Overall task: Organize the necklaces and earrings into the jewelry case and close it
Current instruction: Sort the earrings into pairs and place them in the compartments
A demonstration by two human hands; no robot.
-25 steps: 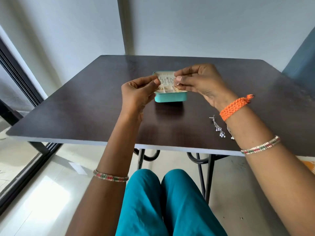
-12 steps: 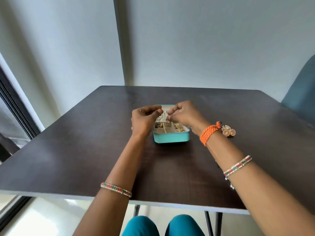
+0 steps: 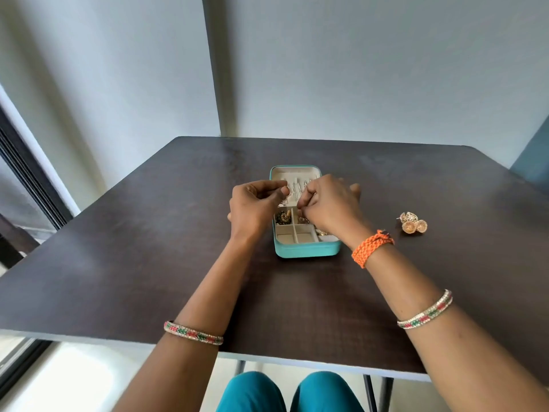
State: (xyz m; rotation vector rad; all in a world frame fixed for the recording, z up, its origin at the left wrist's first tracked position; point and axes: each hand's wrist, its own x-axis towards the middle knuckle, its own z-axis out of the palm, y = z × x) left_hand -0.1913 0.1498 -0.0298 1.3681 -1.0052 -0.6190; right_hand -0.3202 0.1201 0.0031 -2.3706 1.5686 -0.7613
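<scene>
Head view, jewelry case (image 3: 306,250) open beneath both hands

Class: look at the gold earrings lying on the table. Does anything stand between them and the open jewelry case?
Only the right hand and wrist, held over the jewelry case. The table between the gold earrings and the case looks bare.
</scene>
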